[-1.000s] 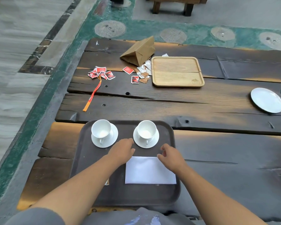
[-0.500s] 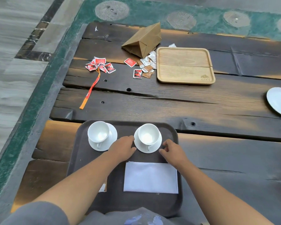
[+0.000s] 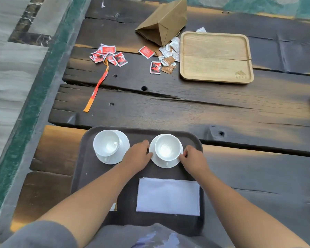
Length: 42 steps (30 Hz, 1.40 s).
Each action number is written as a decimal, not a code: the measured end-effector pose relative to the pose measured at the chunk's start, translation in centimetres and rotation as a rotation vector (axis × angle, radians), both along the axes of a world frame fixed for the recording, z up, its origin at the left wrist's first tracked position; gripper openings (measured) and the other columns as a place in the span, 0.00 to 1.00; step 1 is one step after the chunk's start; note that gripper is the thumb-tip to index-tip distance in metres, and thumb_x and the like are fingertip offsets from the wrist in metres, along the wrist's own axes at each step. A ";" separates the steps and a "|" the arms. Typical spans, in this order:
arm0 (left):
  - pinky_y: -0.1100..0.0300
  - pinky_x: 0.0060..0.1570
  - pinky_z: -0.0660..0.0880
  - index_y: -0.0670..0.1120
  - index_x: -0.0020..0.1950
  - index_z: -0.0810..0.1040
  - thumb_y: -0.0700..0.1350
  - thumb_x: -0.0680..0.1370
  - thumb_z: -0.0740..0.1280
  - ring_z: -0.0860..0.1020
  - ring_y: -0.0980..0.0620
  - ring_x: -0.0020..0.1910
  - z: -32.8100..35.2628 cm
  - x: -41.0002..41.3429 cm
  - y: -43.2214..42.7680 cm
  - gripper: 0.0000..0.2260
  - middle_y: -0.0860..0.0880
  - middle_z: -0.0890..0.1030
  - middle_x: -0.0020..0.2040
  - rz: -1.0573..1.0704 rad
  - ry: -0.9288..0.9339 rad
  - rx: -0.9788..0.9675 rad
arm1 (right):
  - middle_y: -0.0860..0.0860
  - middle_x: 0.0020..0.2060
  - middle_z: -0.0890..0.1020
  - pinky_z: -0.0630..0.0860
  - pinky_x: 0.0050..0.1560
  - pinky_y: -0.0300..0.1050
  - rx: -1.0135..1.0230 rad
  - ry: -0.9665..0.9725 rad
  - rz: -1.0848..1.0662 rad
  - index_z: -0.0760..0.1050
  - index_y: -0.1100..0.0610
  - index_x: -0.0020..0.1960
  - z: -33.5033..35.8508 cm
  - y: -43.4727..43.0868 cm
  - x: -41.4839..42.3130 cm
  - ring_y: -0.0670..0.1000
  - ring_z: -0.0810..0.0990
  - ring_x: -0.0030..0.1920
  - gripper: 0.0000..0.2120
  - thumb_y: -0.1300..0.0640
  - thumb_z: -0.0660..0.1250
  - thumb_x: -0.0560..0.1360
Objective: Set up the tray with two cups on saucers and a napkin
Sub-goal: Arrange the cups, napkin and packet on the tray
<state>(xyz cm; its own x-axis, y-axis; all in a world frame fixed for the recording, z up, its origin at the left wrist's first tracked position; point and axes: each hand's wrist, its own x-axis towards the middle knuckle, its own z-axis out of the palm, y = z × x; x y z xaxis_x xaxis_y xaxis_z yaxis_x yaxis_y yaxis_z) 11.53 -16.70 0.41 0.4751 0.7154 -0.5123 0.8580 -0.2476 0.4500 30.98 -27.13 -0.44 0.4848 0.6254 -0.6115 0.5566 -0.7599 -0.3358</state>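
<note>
Well, I have both hands on the right saucer (image 3: 170,162) — left hand (image 3: 138,156) pinching its left rim, right hand (image 3: 193,160) curled onto the right rim — with the right cup (image 3: 166,146) upright on it at the far right of the dark tray (image 3: 89,176). The left cup (image 3: 106,143) sits on the left saucer (image 3: 123,142) beside it, and the napkin (image 3: 168,196) lies flat nearer me. My worry is an uneven pull: the cup could skate off, or the saucer could ride up the tray's raised edge just beside it and tip.
</note>
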 end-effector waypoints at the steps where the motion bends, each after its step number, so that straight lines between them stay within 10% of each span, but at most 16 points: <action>1: 0.51 0.43 0.75 0.47 0.49 0.71 0.48 0.80 0.66 0.77 0.47 0.43 -0.1 0.1 0.0 0.06 0.51 0.77 0.42 0.013 0.001 -0.002 | 0.50 0.37 0.79 0.66 0.33 0.46 -0.006 -0.005 0.000 0.68 0.53 0.40 -0.1 0.1 0.0 0.55 0.77 0.41 0.10 0.50 0.64 0.77; 15: 0.50 0.43 0.73 0.45 0.44 0.71 0.47 0.80 0.65 0.76 0.45 0.43 -0.8 0.8 0.3 0.09 0.47 0.79 0.43 0.062 0.033 -0.013 | 0.49 0.35 0.78 0.65 0.33 0.47 0.014 0.016 -0.042 0.67 0.52 0.38 -0.2 0.0 0.2 0.55 0.77 0.40 0.15 0.47 0.68 0.77; 25: 0.48 0.45 0.75 0.44 0.44 0.74 0.47 0.80 0.66 0.77 0.43 0.44 -0.7 1.8 -0.8 0.09 0.47 0.80 0.44 0.127 0.031 0.012 | 0.58 0.41 0.85 0.82 0.49 0.58 -0.027 0.069 -0.099 0.71 0.58 0.45 0.9 -0.1 0.4 0.62 0.84 0.43 0.10 0.51 0.64 0.79; 42: 0.51 0.41 0.72 0.44 0.46 0.73 0.48 0.80 0.67 0.77 0.43 0.44 -1.1 2.5 -1.1 0.08 0.47 0.80 0.44 0.143 0.018 0.013 | 0.52 0.28 0.83 0.84 0.41 0.58 -0.013 0.081 -0.159 0.68 0.54 0.40 0.2 -0.9 0.8 0.55 0.84 0.28 0.11 0.52 0.64 0.79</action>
